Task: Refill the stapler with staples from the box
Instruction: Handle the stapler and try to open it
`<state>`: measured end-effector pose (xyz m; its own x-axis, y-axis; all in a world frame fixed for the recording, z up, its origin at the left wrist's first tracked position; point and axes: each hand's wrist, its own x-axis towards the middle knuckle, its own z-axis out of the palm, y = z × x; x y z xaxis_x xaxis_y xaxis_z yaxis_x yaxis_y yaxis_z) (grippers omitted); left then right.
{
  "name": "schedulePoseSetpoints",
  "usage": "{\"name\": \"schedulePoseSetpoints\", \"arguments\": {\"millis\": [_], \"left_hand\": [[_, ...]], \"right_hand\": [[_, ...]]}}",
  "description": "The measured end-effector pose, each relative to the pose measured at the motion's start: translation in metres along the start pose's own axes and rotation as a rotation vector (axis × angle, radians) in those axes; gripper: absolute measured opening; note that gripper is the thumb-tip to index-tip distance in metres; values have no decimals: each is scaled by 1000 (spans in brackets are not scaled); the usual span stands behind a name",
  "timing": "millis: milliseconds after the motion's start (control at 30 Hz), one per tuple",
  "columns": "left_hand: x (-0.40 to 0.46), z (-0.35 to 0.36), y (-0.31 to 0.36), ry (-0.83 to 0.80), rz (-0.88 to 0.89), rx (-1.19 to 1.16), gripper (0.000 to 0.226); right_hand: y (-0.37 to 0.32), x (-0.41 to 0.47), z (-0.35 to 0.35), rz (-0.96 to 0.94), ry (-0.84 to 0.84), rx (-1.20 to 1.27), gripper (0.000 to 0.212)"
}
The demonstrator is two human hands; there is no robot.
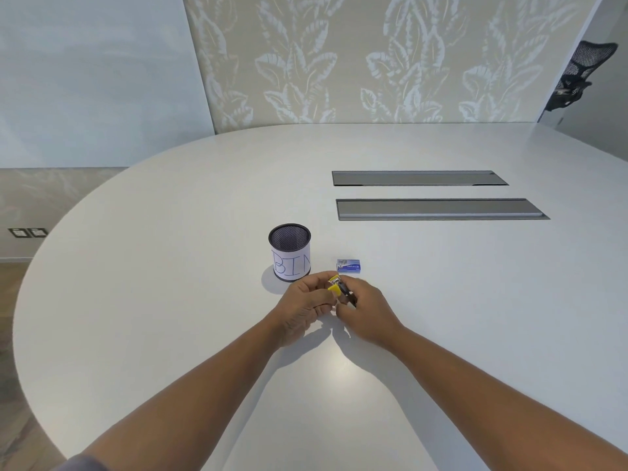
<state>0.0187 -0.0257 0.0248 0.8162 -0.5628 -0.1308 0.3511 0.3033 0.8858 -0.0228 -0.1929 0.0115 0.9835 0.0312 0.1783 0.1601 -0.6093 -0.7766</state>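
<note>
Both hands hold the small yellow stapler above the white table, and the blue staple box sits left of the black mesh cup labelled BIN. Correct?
Not quite. The head view shows the blue staple box right of the black mesh cup, not left. The rest holds: left hand and right hand hold the small yellow stapler above the white table.

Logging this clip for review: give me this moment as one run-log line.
stage: handling stapler | left hand: holds yellow stapler | right hand: grips its dark part | staple box: on table, untouched | mesh cup: left of box
</note>
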Motion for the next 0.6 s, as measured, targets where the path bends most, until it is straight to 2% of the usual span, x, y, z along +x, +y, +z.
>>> {"name": "schedulePoseSetpoints", "arguments": {"millis": [167, 267, 367, 433, 500, 600], "left_hand": [[3, -7, -4, 89, -3, -63, 41], [4, -8, -8, 165, 11, -27, 30], [0, -3, -11, 209, 52, 205, 30], [-4, 0, -12, 140, 113, 430, 33], [-8, 4, -13, 87, 152, 549, 37], [-11, 6, -16, 249, 214, 615, 46]], "right_hand": [[0, 2, -1, 26, -19, 2, 37], [-2, 5, -4, 91, 3, 26, 40], [-7, 7, -9, 127, 43, 162, 28], [-11, 10, -11, 109, 33, 208, 20], [-12, 13, -11, 70, 10, 172, 27], [-8, 11, -8, 30, -2, 10, 42]]}}
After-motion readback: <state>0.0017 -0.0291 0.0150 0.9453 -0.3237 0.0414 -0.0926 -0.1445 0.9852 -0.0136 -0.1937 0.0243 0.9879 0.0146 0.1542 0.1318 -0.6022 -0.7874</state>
